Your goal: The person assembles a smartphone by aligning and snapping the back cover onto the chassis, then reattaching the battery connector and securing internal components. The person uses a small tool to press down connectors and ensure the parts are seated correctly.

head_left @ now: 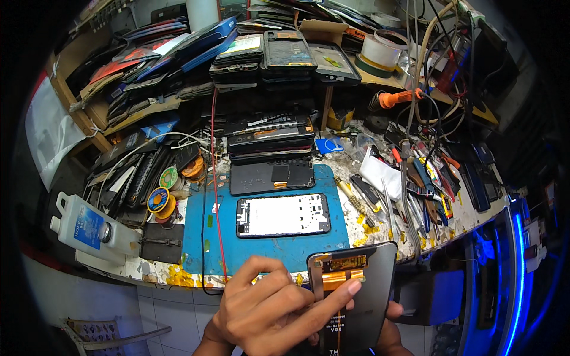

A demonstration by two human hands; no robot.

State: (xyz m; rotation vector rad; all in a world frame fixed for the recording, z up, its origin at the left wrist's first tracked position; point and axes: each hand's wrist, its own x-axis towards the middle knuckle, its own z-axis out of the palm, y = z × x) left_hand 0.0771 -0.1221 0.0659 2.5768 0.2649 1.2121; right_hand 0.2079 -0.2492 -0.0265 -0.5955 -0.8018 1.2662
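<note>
A dark phone display panel (377,267) is held up at the lower right, its back facing me. A copper-coloured flex cable (338,280) lies across its upper part. My right hand (393,310) grips the panel by its right edge; most of that hand is hidden behind it. My left hand (270,305) reaches across from the left. Its index finger is stretched out with the tip at the flex cable, while the other fingers curl loosely. Beyond the hands, an opened phone body (283,215) with a white inner face lies on the blue mat (323,243).
Phone parts (270,176) are stacked behind the opened body. Tools (424,196) clutter the right, near a white bottle-free strip of bench. A white jug (89,228) and solder spools (159,200) stand left. A red cable (215,154) hangs across the mat. Shelves (148,113) hold piled devices.
</note>
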